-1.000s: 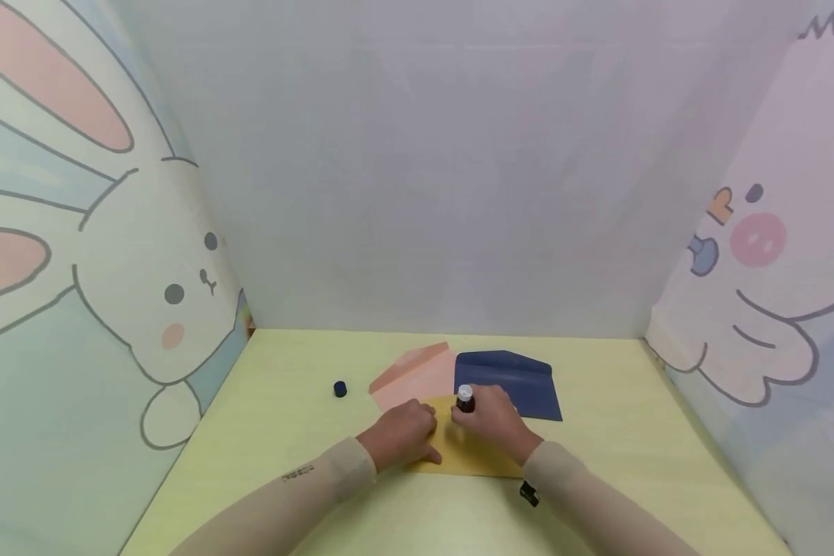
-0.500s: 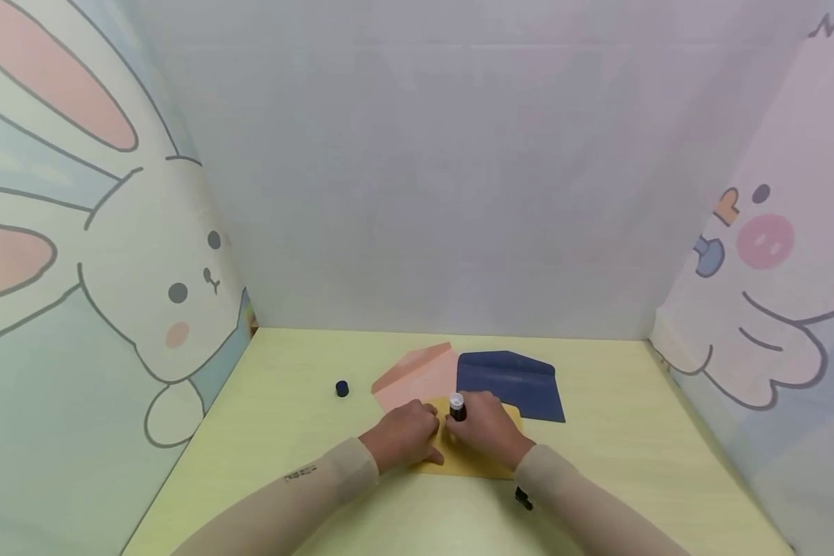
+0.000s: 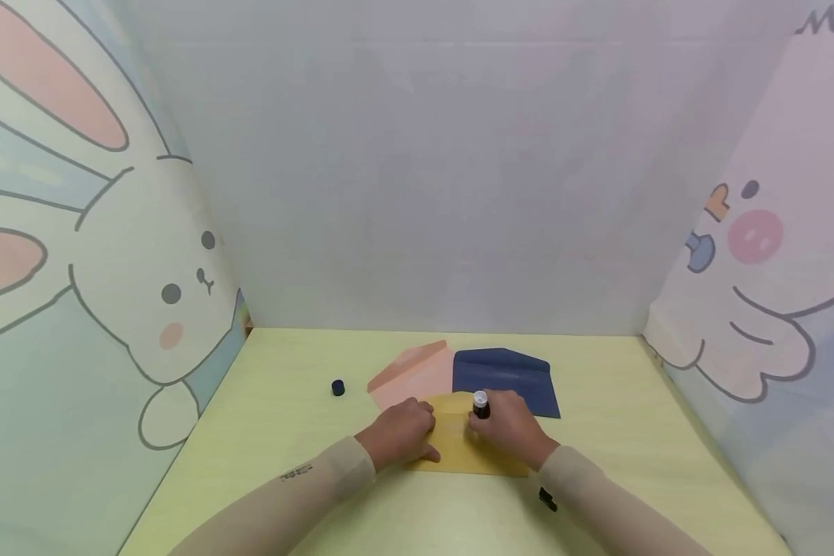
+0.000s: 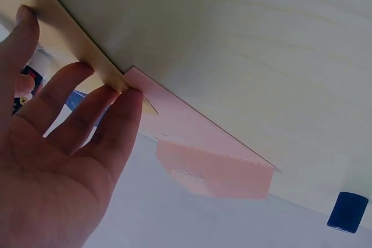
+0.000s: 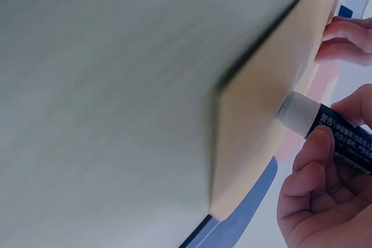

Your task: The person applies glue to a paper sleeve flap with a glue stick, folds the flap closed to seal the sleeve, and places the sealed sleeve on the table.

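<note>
A yellow envelope (image 3: pixel 450 446) lies on the table between both hands. My left hand (image 3: pixel 398 431) rests on its left part; in the left wrist view the fingertips (image 4: pixel 131 92) and thumb press on the paper. My right hand (image 3: pixel 513 423) grips a dark-labelled glue stick (image 5: pixel 346 140) with its fingers curled round the barrel. The white end of the stick meets the envelope's surface in the right wrist view, tilted to it. Its round white base points up in the head view. My right hand hides part of the envelope's right side.
Behind the yellow envelope lie a pink envelope (image 3: pixel 420 378) and a navy envelope (image 3: pixel 503 378), both with flaps raised or unfolded away from me. A dark blue cap (image 3: pixel 337 388) stands farther left on the pale table (image 3: pixel 285 417). Patterned walls enclose the sides.
My right hand with the glue stick slid left over the yellow envelope, then back right past where it began. The left hand has stayed in place.
</note>
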### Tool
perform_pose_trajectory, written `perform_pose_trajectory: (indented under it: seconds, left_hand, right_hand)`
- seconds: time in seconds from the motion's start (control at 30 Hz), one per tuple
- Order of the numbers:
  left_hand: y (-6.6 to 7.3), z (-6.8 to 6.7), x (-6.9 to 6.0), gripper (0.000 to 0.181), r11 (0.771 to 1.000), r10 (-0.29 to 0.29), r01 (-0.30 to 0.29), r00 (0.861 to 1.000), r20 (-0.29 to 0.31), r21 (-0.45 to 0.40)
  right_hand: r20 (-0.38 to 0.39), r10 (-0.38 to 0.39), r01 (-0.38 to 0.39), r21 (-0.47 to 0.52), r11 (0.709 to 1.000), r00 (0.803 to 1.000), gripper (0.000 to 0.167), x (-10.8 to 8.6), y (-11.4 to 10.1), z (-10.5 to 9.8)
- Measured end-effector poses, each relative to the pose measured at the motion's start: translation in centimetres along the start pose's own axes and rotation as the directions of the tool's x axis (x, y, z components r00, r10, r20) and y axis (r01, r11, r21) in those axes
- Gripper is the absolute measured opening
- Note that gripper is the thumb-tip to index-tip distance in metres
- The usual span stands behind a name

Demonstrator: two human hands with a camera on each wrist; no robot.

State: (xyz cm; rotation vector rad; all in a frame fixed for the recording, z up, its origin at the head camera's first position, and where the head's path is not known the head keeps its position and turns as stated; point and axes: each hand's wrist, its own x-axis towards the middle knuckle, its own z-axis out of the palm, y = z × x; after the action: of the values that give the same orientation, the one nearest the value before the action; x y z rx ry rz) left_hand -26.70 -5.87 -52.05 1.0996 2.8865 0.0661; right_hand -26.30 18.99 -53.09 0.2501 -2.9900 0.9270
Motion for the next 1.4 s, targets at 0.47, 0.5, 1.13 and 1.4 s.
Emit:
perform_pose_trajectory:
  seconds: [0.47, 0.5, 1.13, 1.4]
  left_hand:
    - [0.3, -0.3, -0.2, 0.044, 1.0, -0.014, 0.014, 1.0, 0.014, -0.004]
    - [0.2, -0.2, -0.2, 0.044, 1.0, -0.013, 0.013, 1.0, 0.016, -0.003]
    - [0.3, -0.2, -0.4, 0.043, 0.997, -0.038, 0.04, 0.999, 0.031, -0.063]
    - [0.2, -0.4, -0.4, 0.046, 0.999, -0.035, 0.036, 0.999, 0.016, -0.035]
  right_hand:
    - [-0.017, 0.011, -0.011, -0.001, 1.0, 1.0, 0.024, -0.4, 1.0, -0.8]
    - [-0.023, 0.014, -0.013, 0.004, 1.0, 1.0, 0.023, -0.5, 1.0, -0.8]
    - [0.052, -0.095, 0.091, 0.062, 0.994, 0.994, 0.021, 1.4, -2.6, 2.1]
    - [0.073, -0.074, 0.072, 0.03, 0.997, 0.995, 0.02, 1.6, -2.9, 2.1]
